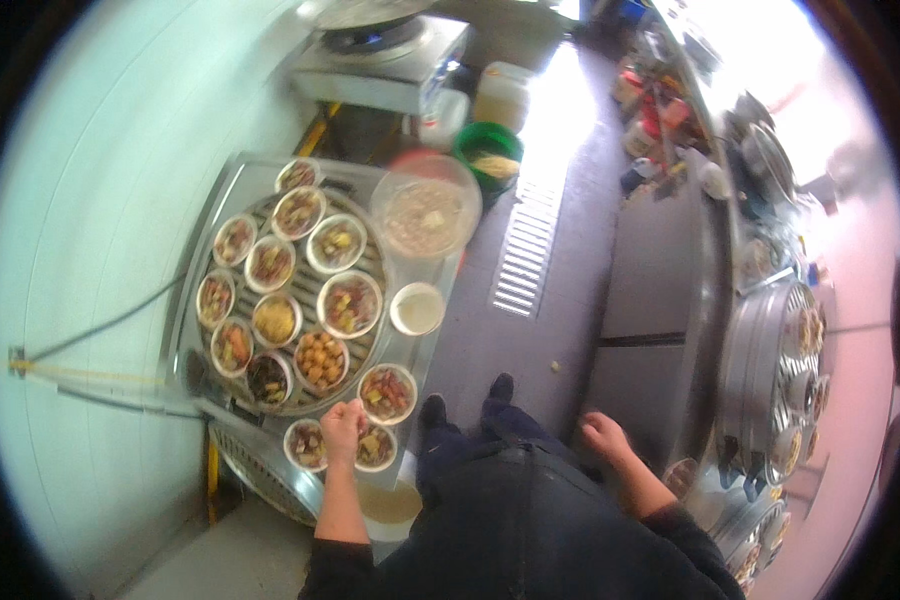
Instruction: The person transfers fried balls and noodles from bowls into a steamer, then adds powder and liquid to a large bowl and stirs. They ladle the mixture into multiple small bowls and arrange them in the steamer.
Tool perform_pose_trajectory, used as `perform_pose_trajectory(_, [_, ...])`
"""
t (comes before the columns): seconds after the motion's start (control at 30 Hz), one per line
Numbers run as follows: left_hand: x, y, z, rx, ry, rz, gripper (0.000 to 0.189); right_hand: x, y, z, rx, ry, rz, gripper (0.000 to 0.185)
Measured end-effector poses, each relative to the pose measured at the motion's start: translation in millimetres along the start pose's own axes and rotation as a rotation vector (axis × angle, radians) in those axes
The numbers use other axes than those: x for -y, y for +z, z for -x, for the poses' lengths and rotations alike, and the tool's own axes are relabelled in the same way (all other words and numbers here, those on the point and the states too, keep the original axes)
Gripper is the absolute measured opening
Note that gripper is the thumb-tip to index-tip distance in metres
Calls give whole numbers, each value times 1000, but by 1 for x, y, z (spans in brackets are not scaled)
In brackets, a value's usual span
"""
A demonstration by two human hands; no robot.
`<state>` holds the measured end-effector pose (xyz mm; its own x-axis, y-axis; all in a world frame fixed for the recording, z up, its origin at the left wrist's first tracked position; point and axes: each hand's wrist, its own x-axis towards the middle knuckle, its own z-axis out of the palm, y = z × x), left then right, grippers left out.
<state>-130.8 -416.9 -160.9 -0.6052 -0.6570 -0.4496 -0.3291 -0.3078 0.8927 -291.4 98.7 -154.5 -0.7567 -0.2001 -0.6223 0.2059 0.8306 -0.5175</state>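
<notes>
My left hand is curled above the near end of a metal table. Its fingertips meet the left edge of a bowl of sliced food in the picture; whether they grip the rim cannot be told. Two more filled bowls, one at the left and one at the right, flank my wrist. On a round slatted steamer tray stand several white bowls, among them one of round brown balls and one of yellow crumbly food. Low at my right side, my right hand is loosely closed, seemingly holding nothing.
A white cup and a large clear tub of pale food stand along the table's right edge. Beyond are a green bucket and a burner stove. A floor grate runs ahead. Stacked metal steamers line the right counter.
</notes>
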Motion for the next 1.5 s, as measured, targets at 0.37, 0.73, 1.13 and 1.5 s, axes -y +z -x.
perform_pose_trajectory(0.37, [-112,321,-13,721,222,-148,26,-24,-82,-56,-63,27,-276,47])
perform_pose_trajectory(0.73, [-125,395,-93,522,16,-79,63,-86,-116,-136,-169,148,-500,44])
perform_pose_trajectory(1.13, [-175,464,-262,405,-390,159,25,32,-243,-253,-272,162,-420,45])
perform_pose_trajectory(1.5, [-268,756,-345,923,-286,8,19,65,-344,-319,-675,275,-712,39])
